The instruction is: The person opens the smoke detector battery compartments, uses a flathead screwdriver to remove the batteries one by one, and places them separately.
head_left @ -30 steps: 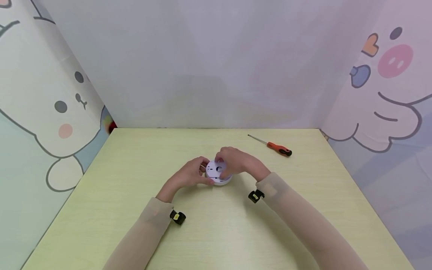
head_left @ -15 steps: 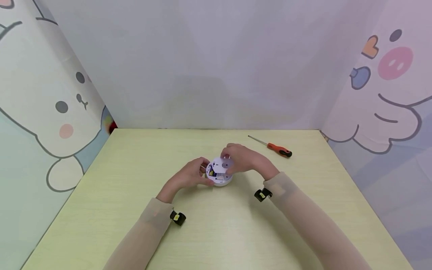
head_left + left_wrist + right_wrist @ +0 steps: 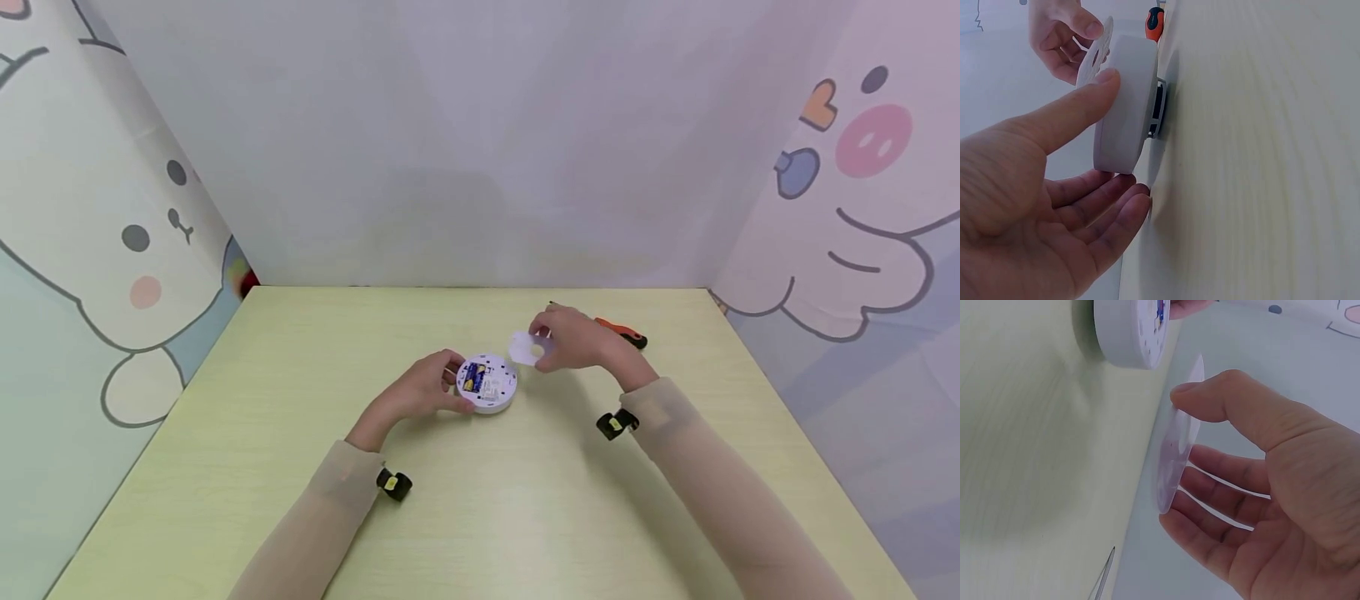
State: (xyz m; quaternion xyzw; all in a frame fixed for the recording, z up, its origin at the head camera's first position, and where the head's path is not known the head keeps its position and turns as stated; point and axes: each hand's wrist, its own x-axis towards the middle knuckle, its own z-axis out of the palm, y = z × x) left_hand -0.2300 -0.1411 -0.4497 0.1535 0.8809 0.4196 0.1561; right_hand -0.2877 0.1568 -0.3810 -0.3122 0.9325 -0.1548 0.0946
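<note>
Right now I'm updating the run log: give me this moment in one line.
left hand: holds white round device | right hand: holds white cover, apart from device | batteries: exposed in device | screwdriver: on table

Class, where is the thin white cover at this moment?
In the head view, the cover is pinched in the right hand above the table, just right of the round white device held by the left hand.

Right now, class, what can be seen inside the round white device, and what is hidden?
What look like blue-and-yellow batteries show in the top of the round white device, with printed markings alongside. Anything beneath the batteries or deeper inside is covered.
</note>
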